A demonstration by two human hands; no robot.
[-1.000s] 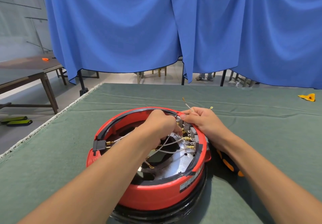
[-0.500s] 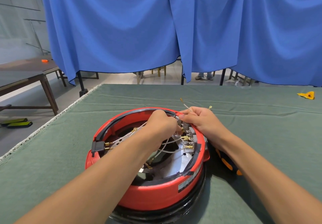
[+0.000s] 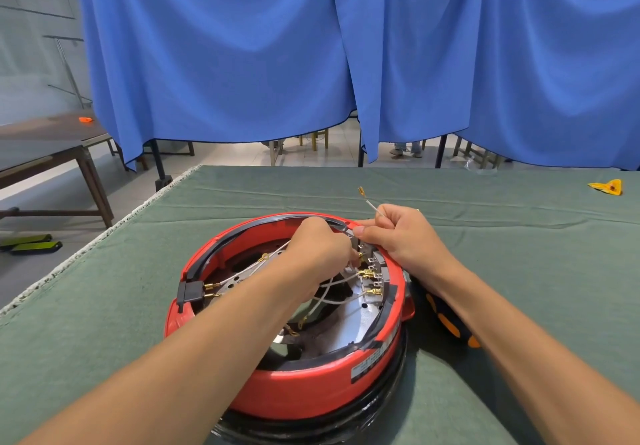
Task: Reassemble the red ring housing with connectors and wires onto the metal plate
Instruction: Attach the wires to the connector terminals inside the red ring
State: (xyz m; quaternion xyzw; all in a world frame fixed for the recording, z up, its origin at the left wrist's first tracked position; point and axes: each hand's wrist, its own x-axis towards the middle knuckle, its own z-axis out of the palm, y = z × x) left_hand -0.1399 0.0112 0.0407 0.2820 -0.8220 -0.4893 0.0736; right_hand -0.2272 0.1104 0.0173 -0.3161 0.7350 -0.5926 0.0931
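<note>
now, left hand (image 3: 317,248): knuckles up, fingers curled inside the ring at 1 o'clock, pinching a wire (image 3: 332,285)
right hand (image 3: 401,236): fist on the rim at 2 o'clock, gripping a loose lead (image 3: 370,203)
red ring housing (image 3: 311,385): centre of the green table (image 3: 104,306), over the metal plate (image 3: 349,326)

The red ring housing (image 3: 304,385) is sitting flat on the green table, encircling the shiny metal plate (image 3: 360,323), while white wires (image 3: 337,283) with brass connectors (image 3: 367,274) are plugging into its inner right wall.
</note>
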